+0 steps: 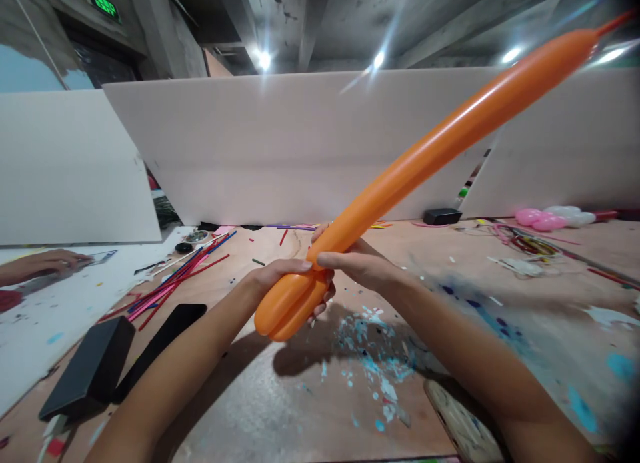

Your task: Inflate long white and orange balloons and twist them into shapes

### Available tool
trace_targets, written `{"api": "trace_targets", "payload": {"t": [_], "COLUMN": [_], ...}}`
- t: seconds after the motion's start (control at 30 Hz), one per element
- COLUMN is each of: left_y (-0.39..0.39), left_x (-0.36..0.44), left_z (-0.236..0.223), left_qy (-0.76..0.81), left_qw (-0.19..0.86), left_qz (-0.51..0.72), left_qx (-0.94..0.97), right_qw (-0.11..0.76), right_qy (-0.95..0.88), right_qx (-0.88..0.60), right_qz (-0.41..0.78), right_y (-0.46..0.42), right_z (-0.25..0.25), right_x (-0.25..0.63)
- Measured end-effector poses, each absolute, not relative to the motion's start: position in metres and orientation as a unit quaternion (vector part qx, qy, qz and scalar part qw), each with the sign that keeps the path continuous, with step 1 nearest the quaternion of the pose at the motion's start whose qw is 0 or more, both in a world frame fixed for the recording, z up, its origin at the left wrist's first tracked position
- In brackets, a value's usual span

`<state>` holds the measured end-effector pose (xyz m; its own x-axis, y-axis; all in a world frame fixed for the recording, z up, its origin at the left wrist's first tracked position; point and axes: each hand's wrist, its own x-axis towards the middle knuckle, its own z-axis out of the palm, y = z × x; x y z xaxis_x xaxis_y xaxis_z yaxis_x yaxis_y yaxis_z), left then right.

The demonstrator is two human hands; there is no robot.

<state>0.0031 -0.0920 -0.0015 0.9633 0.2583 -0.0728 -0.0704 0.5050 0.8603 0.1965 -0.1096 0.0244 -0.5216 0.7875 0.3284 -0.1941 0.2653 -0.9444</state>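
Note:
A long orange balloon (430,149) runs from my hands up to the top right, where its thin tip ends. Its near end is folded into two short side-by-side segments below my fingers. My left hand (280,276) wraps round these segments from the left. My right hand (355,259) grips the balloon just above, at the fold, fingers closed round it. Both hands hover above a paint-stained wooden table (310,396).
Several uninflated red, pink and blue balloon strips (175,276) lie left of my hands. A black box (90,373) and a black phone (165,336) sit near left. Another person's hand (45,263) rests at far left. Pink and white balloons (555,217) lie far right; white boards (300,149) stand behind.

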Motion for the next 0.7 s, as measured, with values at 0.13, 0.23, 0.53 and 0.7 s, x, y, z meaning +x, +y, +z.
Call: {"api": "trace_targets", "payload": {"t": [0.13,0.23,0.53,0.7], "left_y": [-0.091,-0.091,-0.092,-0.090], "left_x": [0.002,0.003,0.004,0.007], "left_z": [-0.005,-0.005,-0.002,-0.006], "left_qy": [0.071,0.079,0.094,0.112], "left_qw": [0.884,0.893,0.880,0.876], "left_qz": [0.087,0.089,0.132,0.132], "left_qx": [0.454,0.435,0.447,0.449], "right_qw": [0.454,0.445,0.508,0.467], "right_qy": [-0.619,-0.600,-0.577,-0.570], "right_qx": [-0.216,-0.182,-0.210,-0.194], "right_qz": [0.603,0.640,0.604,0.648], "right_y": [-0.107,-0.106,-0.101,-0.094], "right_z": [0.028,0.030,0.030,0.031], "right_x": [0.195,0.194,0.193,0.196]}}
